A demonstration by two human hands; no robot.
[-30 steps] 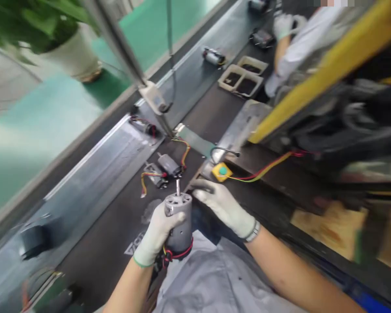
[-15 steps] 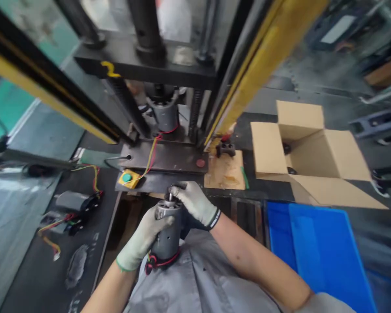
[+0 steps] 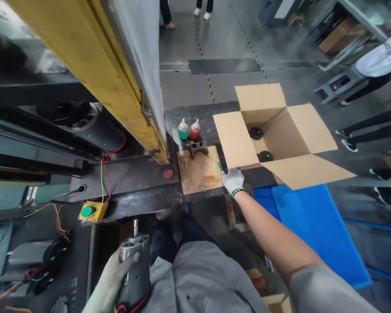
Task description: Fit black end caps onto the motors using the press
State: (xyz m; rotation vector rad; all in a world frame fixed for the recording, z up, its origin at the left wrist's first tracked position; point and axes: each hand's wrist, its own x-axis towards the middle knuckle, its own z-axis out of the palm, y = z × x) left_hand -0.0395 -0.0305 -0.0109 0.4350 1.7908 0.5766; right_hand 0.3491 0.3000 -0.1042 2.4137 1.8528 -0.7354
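Note:
My left hand [image 3: 119, 269], in a pale glove, is wrapped round a grey cylindrical electric motor [image 3: 135, 269] low in the head view. The motor stands upright against my body, its metal shaft pointing up and a red wire at its base. My right hand [image 3: 233, 180], also gloved, reaches out to the cardboard sheet's right edge, beside the open box. Its fingers are closed at the end of a small green strip-like thing [image 3: 220, 166], most of which they cover. A dark two-holed block [image 3: 198, 149] lies on the cardboard sheet [image 3: 195, 174].
A press with a yellow column [image 3: 117, 82] stands at left, another motor [image 3: 97, 130] inside. A green button box [image 3: 93, 211] sits before it. Two small bottles [image 3: 189, 130] stand behind the block. The open carton [image 3: 276, 134] holds dark round parts. A blue bin [image 3: 319, 230] is right.
My right hand has left the motor's shaft and moved right to the green thing. My left hand still holds the motor, now lower left in view. The view has turned right.

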